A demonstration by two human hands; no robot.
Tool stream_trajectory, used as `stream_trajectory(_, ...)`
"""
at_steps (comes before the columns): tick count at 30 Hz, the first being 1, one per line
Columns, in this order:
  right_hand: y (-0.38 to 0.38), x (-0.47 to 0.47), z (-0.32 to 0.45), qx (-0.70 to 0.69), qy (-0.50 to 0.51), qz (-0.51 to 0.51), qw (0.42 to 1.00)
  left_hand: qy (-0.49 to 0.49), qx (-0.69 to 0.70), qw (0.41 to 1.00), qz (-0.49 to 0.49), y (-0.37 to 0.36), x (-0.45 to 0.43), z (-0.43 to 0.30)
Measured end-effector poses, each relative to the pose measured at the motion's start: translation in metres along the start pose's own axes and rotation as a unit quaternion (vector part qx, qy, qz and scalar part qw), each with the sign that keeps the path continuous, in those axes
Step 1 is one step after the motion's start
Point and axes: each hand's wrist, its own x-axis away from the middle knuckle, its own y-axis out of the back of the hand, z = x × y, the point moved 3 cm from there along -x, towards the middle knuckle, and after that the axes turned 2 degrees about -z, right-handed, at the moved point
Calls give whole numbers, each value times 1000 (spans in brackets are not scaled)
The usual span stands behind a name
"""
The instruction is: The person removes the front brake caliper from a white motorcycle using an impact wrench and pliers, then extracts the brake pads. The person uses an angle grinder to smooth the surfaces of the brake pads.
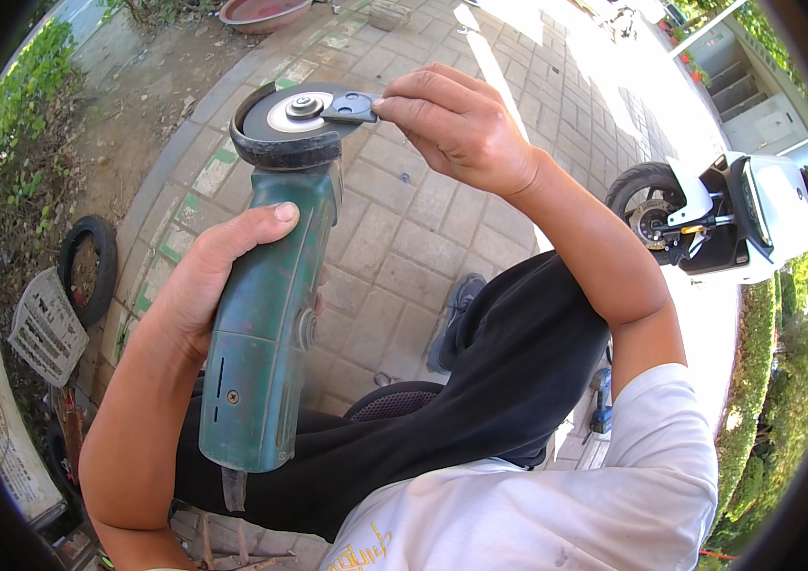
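Observation:
My left hand (233, 246) is wrapped round the body of a worn green angle grinder (254, 285), thumb on top and most fingers hidden beneath. At the tool's far end a black guard (286, 153) curves partly round a dark abrasive disc (255, 118). Between thumb and fingertips, my right hand (457, 125) pinches a small grey metal plate, apparently a brake pad (352, 105), with two round marks on its face. The pad overlaps the disc's right side near the hub; contact and disc rotation cannot be told. A short stub of power cord (234, 489) leaves the grinder's rear.
Brick paving (382, 278) lies below, with my shoe (457, 321) on it. A white scooter (754, 214) stands at right. A blue cordless tool (600, 403) is behind my right arm. At left are a tyre (108, 268) and a white plastic basket (51, 325); a basin (265, 16) sits farther off.

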Motion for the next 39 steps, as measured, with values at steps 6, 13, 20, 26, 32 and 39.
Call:
stream_trajectory(6,-2,1,0,5,9,-2,1000,5,1,1000,-7,0,0,0)
stream_trajectory(13,-1,1,1,-16,6,3,1000,2,0,1000,-15,0,1,0)
stream_trajectory(20,-2,1,2,-21,-7,11,1000,2,-7,1000,-3,2,-1,2)
stream_trajectory(26,-4,3,0,1,8,1,1000,3,-12,1000,-14,2,-2,3)
stream_trajectory(32,0,1,1,-3,2,20,1000,3,-10,1000,-7,3,0,2)
stream_trajectory(39,1,2,1,-1,1,28,1000,6,-7,1000,-13,3,0,2)
